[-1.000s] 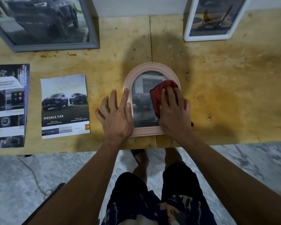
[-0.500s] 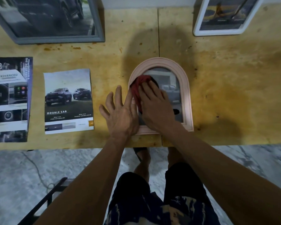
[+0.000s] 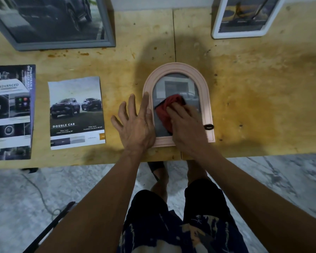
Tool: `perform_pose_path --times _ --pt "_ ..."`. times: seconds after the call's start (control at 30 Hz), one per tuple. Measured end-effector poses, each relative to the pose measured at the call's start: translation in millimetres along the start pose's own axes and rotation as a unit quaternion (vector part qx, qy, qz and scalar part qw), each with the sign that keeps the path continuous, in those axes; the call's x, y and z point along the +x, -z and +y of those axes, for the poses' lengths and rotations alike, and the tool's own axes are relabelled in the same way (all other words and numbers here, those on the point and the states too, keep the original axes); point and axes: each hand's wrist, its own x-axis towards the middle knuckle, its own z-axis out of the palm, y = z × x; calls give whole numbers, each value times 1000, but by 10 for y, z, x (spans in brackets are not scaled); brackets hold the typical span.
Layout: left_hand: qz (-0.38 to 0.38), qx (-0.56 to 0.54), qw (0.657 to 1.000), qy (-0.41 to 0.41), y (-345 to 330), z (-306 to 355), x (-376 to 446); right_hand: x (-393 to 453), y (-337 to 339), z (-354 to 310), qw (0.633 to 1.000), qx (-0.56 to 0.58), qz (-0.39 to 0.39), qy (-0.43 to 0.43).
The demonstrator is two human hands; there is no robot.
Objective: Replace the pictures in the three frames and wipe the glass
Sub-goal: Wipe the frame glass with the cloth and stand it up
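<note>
A pink arched picture frame [image 3: 206, 92] lies flat on the wooden table [image 3: 263, 88], near its front edge. My right hand [image 3: 187, 126] presses a red cloth [image 3: 169, 108] flat onto the frame's glass, fingers laid over the cloth. My left hand [image 3: 135, 123] rests on the table with spread fingers, its index finger and thumb side against the frame's left rail. A grey frame [image 3: 62, 42] with a dark car picture leans at the back left. A white frame [image 3: 244, 32] stands at the back right.
Two loose car brochure pages lie left of the pink frame: a "Double Cab" sheet [image 3: 77, 114] and a darker booklet [image 3: 9, 112] at the table's left edge. A small black object [image 3: 208, 126] sits on the frame's right rail. Marble floor [image 3: 281, 179] lies below.
My right hand has slid the red cloth across the glass, from the upper left side toward the middle and lower part. My left hand has stayed on the frame's left edge.
</note>
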Motion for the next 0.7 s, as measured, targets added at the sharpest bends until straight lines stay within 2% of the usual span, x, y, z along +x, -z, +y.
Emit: perform_pose_path --times 0.13,0.33,0.5,0.63,0.7 --pt "3 -3 1000 6 -9 -14 4 -107 -30 -258 997 52 -11 60" --pt "13 -6 1000 2 -8 -2 8 -413 -12 -148 997 -45 -3 63" --pt "11 -11 1000 2 3 14 -13 -476 94 216 996 -54 19 64" --pt "13 -8 1000 0 17 8 -23 -514 209 535 991 -96 -55 81" --pt "15 -7 1000 -1 24 19 -30 -531 294 597 990 -102 -46 85"
